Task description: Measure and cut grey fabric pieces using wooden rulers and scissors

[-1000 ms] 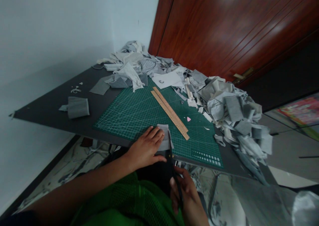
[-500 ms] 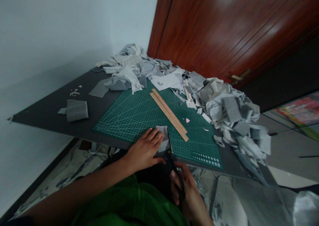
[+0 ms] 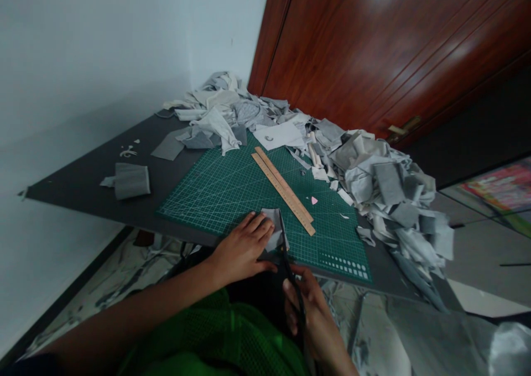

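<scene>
My left hand lies flat, fingers stretched out, pressing a small grey piece of fabric onto the green cutting mat near its front edge. In my right hand is a pair of dark scissors, with fingers wrapped round the handles. The blades point away from me along the right side of the fabric. They look nearly closed, and the handles hang over the table's front edge. Just beyond the fabric, two wooden rulers lie side by side, slanting across the mat.
Heaped fabric scraps cover the table's back and right side. A folded grey piece and small offcuts lie on the dark table at left. A pink chip sits on the mat. Behind stands a wooden door.
The scissor blades have come closer together along the fabric's right side, and the fingers of my right hand have closed a little. My left hand stays in place. The view has shifted slightly.
</scene>
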The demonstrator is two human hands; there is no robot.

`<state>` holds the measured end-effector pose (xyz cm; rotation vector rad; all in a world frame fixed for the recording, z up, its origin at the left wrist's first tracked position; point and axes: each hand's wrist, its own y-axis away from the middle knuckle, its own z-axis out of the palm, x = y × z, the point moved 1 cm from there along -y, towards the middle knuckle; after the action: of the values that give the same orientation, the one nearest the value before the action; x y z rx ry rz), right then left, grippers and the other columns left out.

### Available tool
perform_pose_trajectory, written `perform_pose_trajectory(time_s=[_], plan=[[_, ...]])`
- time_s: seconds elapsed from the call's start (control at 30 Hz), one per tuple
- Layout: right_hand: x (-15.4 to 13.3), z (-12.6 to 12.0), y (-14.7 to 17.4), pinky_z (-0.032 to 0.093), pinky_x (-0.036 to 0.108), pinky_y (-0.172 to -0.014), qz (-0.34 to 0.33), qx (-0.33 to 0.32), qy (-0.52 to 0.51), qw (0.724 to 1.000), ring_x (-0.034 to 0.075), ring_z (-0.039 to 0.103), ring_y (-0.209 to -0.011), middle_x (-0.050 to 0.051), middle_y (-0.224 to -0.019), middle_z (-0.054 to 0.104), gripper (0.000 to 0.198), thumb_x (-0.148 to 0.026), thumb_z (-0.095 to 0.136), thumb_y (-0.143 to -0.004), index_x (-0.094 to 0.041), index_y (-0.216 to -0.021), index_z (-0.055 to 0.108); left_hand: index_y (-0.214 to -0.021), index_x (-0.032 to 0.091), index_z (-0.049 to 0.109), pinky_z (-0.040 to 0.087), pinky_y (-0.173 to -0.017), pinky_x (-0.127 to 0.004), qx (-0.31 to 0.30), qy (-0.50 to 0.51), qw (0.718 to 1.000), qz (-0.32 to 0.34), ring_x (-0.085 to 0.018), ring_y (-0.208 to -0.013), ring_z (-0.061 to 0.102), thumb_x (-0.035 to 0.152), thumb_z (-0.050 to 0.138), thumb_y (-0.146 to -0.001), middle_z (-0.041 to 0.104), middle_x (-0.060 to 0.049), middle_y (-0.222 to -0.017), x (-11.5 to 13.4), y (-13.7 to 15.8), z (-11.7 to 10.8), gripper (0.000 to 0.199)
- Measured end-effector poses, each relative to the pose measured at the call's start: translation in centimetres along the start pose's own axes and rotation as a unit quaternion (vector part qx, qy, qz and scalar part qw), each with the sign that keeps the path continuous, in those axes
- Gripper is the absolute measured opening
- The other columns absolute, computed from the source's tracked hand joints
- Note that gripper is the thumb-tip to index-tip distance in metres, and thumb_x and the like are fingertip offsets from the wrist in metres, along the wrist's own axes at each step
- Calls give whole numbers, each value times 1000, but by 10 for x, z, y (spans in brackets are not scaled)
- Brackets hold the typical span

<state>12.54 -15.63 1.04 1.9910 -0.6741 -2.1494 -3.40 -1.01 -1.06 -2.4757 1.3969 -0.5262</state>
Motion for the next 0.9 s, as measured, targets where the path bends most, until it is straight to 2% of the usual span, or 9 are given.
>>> perform_pose_trajectory(time_s=[0.23,0.47,0.73,0.9], plan=[[4,-3,0,30,16,-35,-9,5,16,1000,4,38,-40,-9,-66,51,56,-60,75,-85,-23,-121,54,-143,5,52,21,-125,-51,-6,-1,1000,0,-36,-145,40,76,57,-88,56,-19,-148,0,0,0,89],[7,-3,1,30,15,-36,-15,6,19,1000,4,37,-42,-9,-70,50,55,-59,72,-88,-24,-125,52,-141,9,53,22,-124,-50,4,-6,1000,2,-36,-145,41,77,57,-86,56,-18,-147,0,0,2,88],[4,-2,3,31,15,-34,5,32,11,999,4,38,-39,-9,-71,53,63,-63,77,-81,-24,-122,52,-141,7,52,22,-125,-50,-3,2,1000,-2,-36,-144,40,78,56,-86,57,-18,-145,1,0,-2,90],[3,-2,5,32,16,-34,6,38,22,999,5,40,-40,-8,-69,54,63,-62,78,-80,-24,-124,53,-143,10,52,23,-124,-50,-4,8,1000,-7,-36,-145,40,78,56,-87,58,-17,-145,2,0,-2,88]])
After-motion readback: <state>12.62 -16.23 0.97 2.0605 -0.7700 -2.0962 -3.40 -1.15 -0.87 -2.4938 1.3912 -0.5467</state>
